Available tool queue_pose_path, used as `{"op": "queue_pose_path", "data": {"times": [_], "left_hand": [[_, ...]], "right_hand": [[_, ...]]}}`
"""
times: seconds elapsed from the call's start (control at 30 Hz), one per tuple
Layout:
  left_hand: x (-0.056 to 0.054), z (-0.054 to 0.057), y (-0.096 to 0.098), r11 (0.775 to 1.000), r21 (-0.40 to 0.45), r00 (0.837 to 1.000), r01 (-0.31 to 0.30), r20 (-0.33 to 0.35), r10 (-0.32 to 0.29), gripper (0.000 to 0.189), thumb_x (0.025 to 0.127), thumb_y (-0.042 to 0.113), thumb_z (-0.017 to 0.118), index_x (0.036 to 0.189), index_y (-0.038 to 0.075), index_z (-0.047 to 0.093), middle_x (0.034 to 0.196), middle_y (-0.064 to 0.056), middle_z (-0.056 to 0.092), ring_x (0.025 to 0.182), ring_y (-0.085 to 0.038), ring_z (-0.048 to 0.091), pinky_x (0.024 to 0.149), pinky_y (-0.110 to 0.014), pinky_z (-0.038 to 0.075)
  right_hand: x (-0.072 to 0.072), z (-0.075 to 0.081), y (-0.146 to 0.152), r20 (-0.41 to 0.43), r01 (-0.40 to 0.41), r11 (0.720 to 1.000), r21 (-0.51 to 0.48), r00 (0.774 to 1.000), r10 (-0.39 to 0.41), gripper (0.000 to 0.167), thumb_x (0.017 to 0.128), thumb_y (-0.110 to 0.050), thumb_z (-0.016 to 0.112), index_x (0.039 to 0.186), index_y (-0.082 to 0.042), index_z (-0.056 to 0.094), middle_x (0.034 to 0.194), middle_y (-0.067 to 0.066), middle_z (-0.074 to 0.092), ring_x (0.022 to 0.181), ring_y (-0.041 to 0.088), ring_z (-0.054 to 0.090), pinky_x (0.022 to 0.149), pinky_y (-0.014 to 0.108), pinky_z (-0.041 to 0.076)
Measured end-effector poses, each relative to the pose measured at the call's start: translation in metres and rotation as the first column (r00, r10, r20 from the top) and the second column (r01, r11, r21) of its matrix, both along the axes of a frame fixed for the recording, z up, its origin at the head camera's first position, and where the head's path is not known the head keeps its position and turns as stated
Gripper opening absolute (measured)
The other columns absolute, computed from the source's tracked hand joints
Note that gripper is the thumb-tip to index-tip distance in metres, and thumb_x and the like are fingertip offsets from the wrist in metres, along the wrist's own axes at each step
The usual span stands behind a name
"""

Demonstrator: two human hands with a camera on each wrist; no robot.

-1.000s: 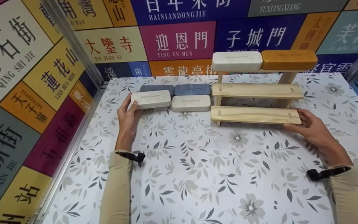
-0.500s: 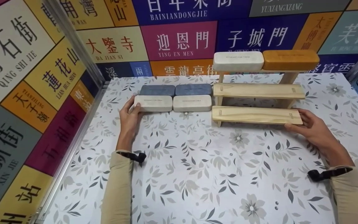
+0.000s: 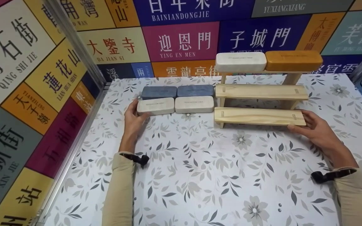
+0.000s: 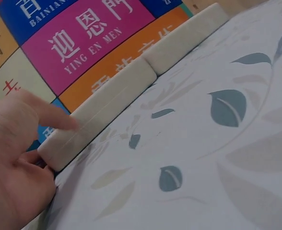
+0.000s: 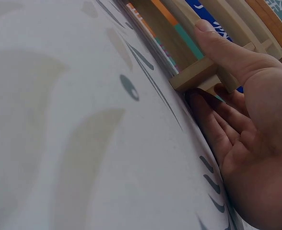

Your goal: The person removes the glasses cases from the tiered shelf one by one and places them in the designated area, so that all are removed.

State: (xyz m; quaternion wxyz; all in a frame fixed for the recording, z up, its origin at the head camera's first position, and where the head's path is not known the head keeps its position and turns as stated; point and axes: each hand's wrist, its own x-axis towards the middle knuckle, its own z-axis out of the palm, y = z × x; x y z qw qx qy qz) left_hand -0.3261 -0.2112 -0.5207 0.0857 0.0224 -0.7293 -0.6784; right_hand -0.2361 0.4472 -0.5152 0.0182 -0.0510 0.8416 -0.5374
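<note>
Head view: the left hand (image 3: 134, 121) pinches the nearest end of a white case (image 3: 156, 106), with a second white case (image 3: 194, 104) inward of that hand and two blue cases (image 3: 159, 92) farther out; well apart, the right hand (image 3: 317, 127) grips the wooden rack (image 3: 259, 91) at its bottom board

one table (image 3: 200, 175), three views

the head view looks forward and down, from farthest back. the left wrist view, close and tilted, faces the back wall (image 3: 181, 40) past the left hand (image 3: 135, 121); the right wrist view, also close, faces the shelf (image 3: 259, 116) past the right hand (image 3: 320, 130). head and left wrist share two cream cases (image 3: 156, 106).
</note>
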Motion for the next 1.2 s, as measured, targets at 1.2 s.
{"op": "queue_pose_path", "data": {"times": [1.2], "left_hand": [[-0.011,0.003,0.01,0.928,-0.372,0.999,-0.027,0.019,0.036,0.08,0.1,0.004,0.057,0.173,0.011,0.025,0.179,-0.009,0.029,0.168,-0.023,0.023,0.139,-0.04,0.019]], "right_hand": [[0.0,0.001,0.0,0.01,0.023,1.0,0.012,1.0,-0.023,0.082,0.104,-0.014,0.075,0.169,-0.002,0.028,0.131,-0.03,0.059,0.113,-0.011,0.063,0.093,0.005,0.05]]}}
